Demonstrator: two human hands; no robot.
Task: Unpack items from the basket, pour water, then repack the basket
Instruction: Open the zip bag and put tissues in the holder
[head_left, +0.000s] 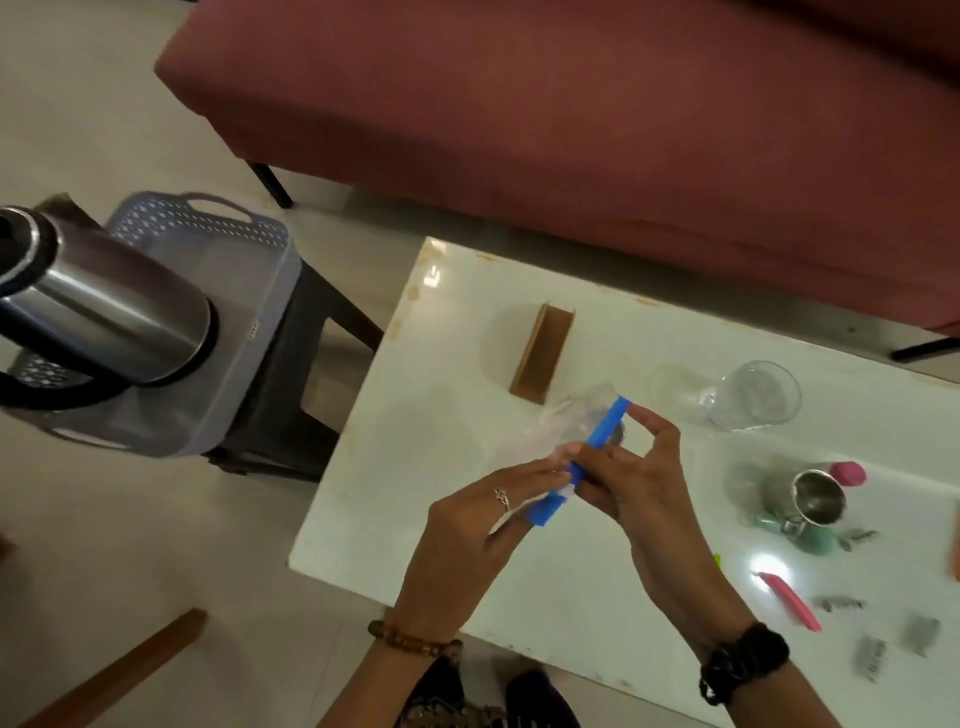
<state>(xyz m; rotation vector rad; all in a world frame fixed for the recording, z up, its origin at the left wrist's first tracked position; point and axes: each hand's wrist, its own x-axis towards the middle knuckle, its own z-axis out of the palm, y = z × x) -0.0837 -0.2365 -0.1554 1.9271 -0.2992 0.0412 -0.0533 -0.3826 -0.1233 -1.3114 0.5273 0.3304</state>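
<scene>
While your left hand (470, 512) pinches the lower part of the blue clip (574, 467), your right hand (631, 467) curls its fingers (649, 423) round the upper part, so both grasp it above the white worktop (426, 415). A clear plastic bag (550, 421) sits in the clip, blurred and hard to make out. The grey basket (244, 270) rests on a dark stool (306, 364) left of the worktop, well apart from your hands, with a steel kettle (98, 296) standing in it. On the worktop, a brown cardboard piece (540, 358) stands upright beyond the clip, a drinking glass (748, 397) lies on its side to the right, and a steel cup (815, 499) sits nearer, beside a pink clip (789, 600).
</scene>
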